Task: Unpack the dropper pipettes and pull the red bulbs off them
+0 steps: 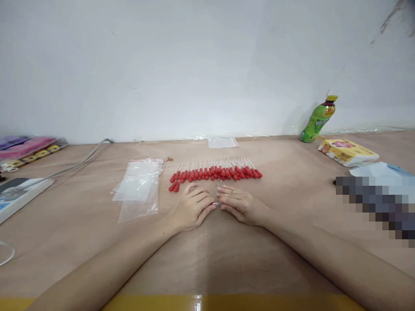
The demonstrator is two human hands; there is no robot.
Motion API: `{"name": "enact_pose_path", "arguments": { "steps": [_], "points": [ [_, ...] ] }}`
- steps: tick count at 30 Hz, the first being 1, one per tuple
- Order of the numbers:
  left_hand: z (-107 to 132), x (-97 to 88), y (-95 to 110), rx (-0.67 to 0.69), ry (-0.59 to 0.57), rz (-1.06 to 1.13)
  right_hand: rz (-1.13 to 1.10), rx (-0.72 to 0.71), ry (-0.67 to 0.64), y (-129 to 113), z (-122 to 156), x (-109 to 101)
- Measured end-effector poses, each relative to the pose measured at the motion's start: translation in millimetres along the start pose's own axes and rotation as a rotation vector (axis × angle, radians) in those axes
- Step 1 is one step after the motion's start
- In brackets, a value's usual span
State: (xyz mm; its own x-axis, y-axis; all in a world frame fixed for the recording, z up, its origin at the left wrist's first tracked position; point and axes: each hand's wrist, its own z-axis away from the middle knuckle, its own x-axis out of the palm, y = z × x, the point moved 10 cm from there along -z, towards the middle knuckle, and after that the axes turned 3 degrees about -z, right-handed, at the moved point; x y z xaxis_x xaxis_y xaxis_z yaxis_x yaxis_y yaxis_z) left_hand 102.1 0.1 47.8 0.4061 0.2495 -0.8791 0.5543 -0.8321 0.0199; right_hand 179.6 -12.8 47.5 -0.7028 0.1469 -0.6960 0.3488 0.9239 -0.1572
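Close together over the table, my two hands have a glass dropper [217,204] between them. My left hand [193,206] is closed around its red rubber bulb end, which mostly hides behind the fingers. The clear tube runs into the closed fingers of my right hand [238,204]. Another bit of clear tube shows just beyond the right fingertips. Behind the hands lies a long row of droppers [214,172], red bulbs toward me and thin tubes pointing at the wall. Two red bulbs [173,186] lie slightly in front of the row's left end.
Clear zip bags [139,185] lie left of the row, and a white packet [222,142] sits by the wall. To the right are a green bottle [317,120], tilted, and a yellow tissue pack [348,152]. A power strip [29,194] with a grey cable is at left.
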Motion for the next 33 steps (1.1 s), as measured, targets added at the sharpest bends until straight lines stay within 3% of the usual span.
{"name": "enact_pose_path", "arguments": {
  "steps": [8, 33],
  "points": [
    [1, 0.5, 2, 0.016, -0.021, -0.014, 0.073, -0.044, -0.033, -8, -1, 0],
    [6, 4.7, -1, -0.009, -0.096, 0.008, 0.153, -0.152, 0.031, -16, 9, -5]
  ]
}}
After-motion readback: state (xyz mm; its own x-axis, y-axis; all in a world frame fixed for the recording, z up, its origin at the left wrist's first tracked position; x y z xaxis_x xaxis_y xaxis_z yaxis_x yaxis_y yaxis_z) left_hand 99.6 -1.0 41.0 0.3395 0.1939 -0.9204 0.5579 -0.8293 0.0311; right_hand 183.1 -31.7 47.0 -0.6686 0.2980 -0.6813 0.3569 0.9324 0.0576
